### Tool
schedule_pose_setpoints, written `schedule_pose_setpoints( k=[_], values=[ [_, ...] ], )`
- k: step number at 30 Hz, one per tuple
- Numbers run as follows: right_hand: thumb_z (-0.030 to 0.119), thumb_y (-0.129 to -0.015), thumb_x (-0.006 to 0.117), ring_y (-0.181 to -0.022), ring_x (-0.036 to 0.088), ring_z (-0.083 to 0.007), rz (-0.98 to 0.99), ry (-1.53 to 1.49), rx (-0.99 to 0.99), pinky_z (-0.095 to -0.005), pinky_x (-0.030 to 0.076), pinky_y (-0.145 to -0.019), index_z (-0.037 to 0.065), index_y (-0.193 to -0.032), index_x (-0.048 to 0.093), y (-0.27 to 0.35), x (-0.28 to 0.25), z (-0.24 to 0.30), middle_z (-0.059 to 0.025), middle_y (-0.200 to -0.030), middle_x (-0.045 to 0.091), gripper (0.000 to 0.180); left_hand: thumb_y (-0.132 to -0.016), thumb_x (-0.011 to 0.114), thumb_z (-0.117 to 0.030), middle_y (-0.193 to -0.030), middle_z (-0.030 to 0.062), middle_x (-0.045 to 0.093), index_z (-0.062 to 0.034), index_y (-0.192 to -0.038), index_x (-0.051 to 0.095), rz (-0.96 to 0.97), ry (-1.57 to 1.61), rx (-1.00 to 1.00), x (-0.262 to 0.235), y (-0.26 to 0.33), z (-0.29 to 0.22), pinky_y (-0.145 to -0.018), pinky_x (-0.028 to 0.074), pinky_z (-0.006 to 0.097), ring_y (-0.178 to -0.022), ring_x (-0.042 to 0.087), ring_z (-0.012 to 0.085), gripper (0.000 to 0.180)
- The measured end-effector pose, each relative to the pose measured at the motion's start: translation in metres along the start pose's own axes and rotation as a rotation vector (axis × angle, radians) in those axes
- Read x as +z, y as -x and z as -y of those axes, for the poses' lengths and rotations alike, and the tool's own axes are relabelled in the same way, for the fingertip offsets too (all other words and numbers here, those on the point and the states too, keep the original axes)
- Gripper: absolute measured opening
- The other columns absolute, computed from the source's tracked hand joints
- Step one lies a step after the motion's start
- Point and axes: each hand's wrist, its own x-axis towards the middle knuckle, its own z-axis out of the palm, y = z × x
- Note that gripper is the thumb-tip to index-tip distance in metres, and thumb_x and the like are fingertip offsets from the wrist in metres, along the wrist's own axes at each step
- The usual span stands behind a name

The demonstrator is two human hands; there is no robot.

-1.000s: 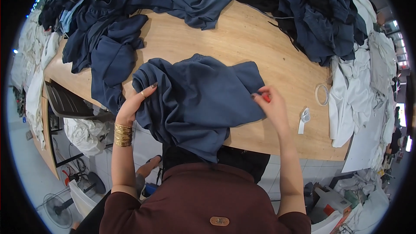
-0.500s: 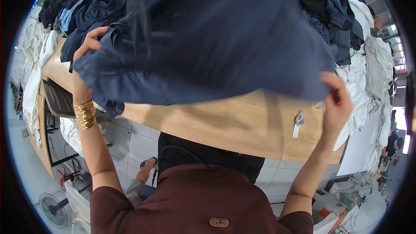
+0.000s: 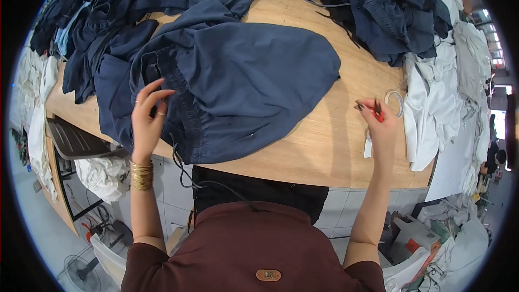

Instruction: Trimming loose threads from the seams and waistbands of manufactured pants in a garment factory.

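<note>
A navy garment (image 3: 254, 81) with a gathered elastic waistband (image 3: 186, 113) lies spread on the wooden table, its rounded end pointing right. From the waistband a dark drawstring (image 3: 181, 170) hangs over the near table edge. My left hand (image 3: 148, 116), with gold bangles at the wrist, hovers at the waistband with its fingers apart and nothing gripped. To the right of the garment, apart from it, my right hand (image 3: 381, 124) is closed around a small red-handled tool (image 3: 379, 114). Fingers cover most of that tool, so its exact kind does not show.
Navy garments (image 3: 124, 0) are heaped at the far left, and more dark clothes (image 3: 389, 11) at the far right. White cloth (image 3: 435, 108) drapes along the right side. A roll of tape (image 3: 399, 104) lies beside my right hand. A dark chair (image 3: 75, 138) stands at the left.
The navy garment, held up and stretched between both hands before, now lies on the table. Both hands have let go of it and moved inward.
</note>
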Motion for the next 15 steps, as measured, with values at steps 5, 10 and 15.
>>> schedule_pose_setpoints(
  k=[5,10,15],
  values=[
    [0.011,-0.085,0.06,-0.04,0.028,-0.0005,-0.107,-0.032,0.236,-0.018,0.021,-0.036,0.004,-0.102,0.064,-0.041,0.012,-0.028,-0.0024,-0.083,0.065,0.019,-0.079,0.053,0.007,-0.106,0.0071,0.059,-0.0032,-0.098,0.063,0.069,0.017,-0.011,0.013,0.018,-0.012,-0.084,0.043,0.026,-0.099,0.056,0.0183,0.024],
    [0.013,-0.084,0.06,-0.043,0.031,-0.0007,-0.133,-0.132,0.247,-0.0177,0.022,-0.037,0.003,-0.104,0.063,-0.065,0.023,-0.044,-0.0022,-0.082,0.066,0.022,-0.087,0.058,-0.009,-0.079,0.0068,0.058,-0.0006,-0.1,0.056,0.093,0.048,-0.407,0.017,0.046,0.026,-0.066,0.044,0.025,-0.069,0.055,0.0144,0.016],
    [0.014,-0.08,0.063,-0.064,0.052,-0.011,-0.195,-0.06,0.14,-0.0269,0.043,-0.058,0.001,-0.097,0.065,-0.112,0.039,-0.088,-0.0035,-0.077,0.061,0.021,-0.087,0.061,-0.021,-0.074,0.0056,0.056,-0.0017,-0.103,0.053,0.083,-0.102,-0.447,0.023,0.05,0.03,-0.061,0.043,0.024,-0.066,0.053,0.0132,0.026]
  ],
)
